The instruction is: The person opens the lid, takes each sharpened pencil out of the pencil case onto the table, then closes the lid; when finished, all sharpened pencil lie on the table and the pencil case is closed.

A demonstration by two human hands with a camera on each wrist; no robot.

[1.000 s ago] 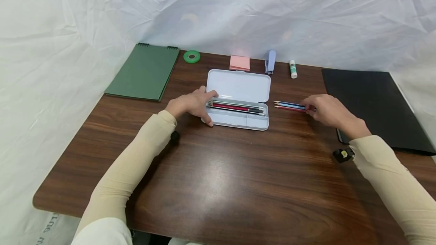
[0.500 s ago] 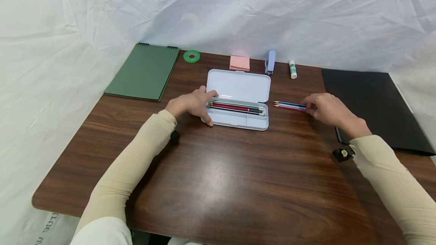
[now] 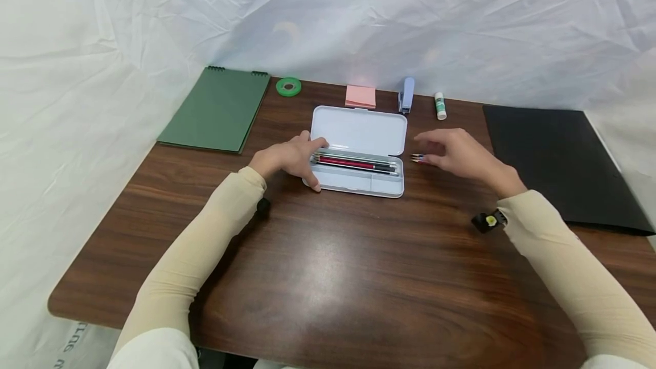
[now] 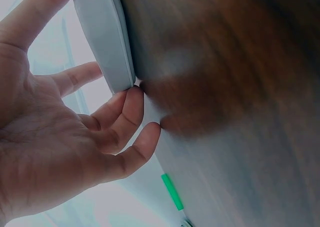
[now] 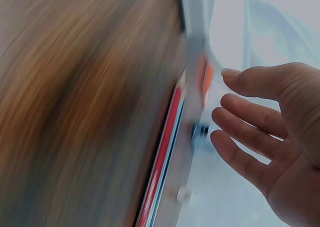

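Spanning the scene is a dark wood counter backed by white sheeting. At its right edge lies a black folder; at the left rear, a green notebook. At centre sits an open white case, lid folded back flat, with several pencils lying lengthwise in the tray's rear section.

Left hand: rests against the case's left end, fingers loosely spread and touching the end wall, thumb along the near corner. It grips nothing; the hold is a light brace.

Right hand: hovers just right of the case, fingers straight and spread wide, holding nothing. Beneath it lie two loose pencils, one red and one blue, on the counter, only their tips showing in the head view. Whether the hand touches them cannot be told; the right wrist view is blurred.

Along the rear edge, left to right: green tape roll, pink sticky notes, blue stapler, glue stick.
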